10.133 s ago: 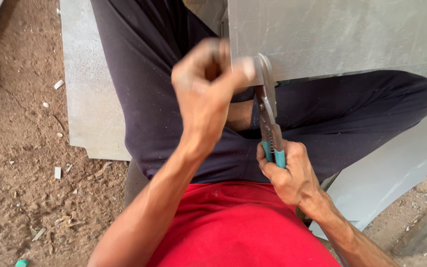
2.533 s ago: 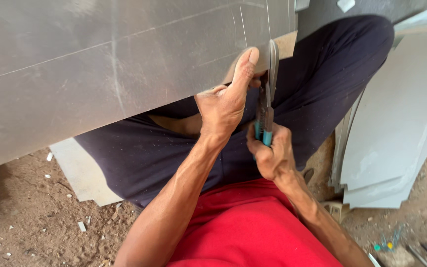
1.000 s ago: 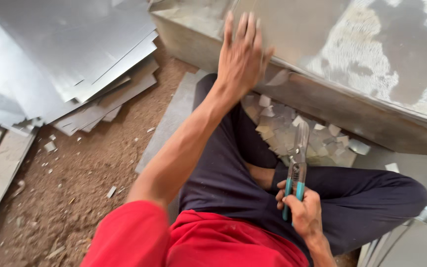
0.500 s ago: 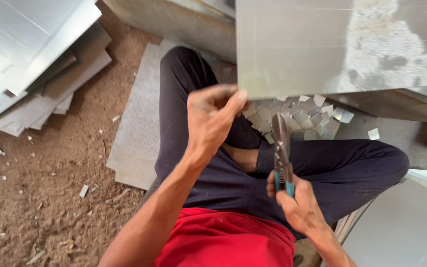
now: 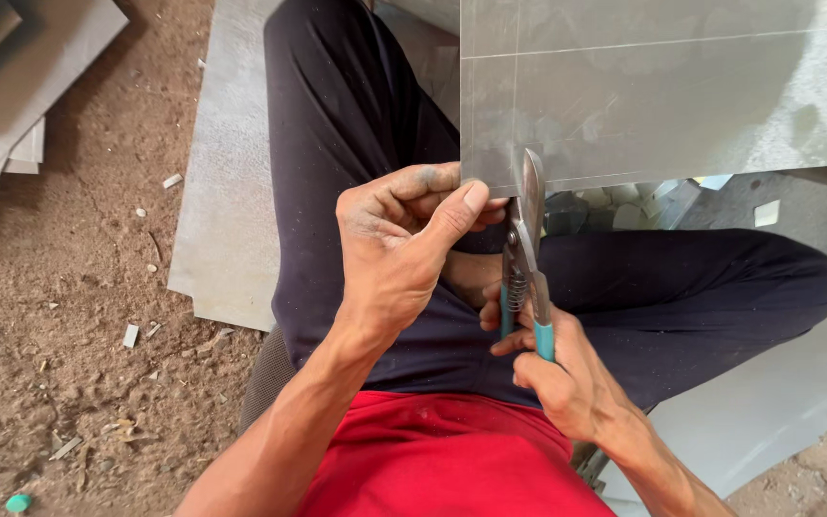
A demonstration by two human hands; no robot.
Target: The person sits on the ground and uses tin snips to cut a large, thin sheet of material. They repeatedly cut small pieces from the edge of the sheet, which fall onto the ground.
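Note:
A large grey metal sheet (image 5: pixel 662 86) with scribed lines lies over my lap. My left hand (image 5: pixel 404 239) pinches its near corner between thumb and fingers. My right hand (image 5: pixel 557 369) grips tin snips (image 5: pixel 526 254) with teal handles. The snips' blades stand upright at the sheet's lower edge, just right of my left thumb. I sit cross-legged in dark trousers and a red shirt.
A flat grey sheet (image 5: pixel 227 191) lies on the dirt floor to the left under my leg. Stacked sheets (image 5: pixel 11 105) sit at the upper left. Small offcuts (image 5: pixel 614 211) lie beneath the held sheet. Pale sheets (image 5: pixel 777 402) rest at the lower right.
My left hand has come back from the sheet's far side and closed on its near corner. The snips have risen to the sheet's edge. The view has swung closer over my lap.

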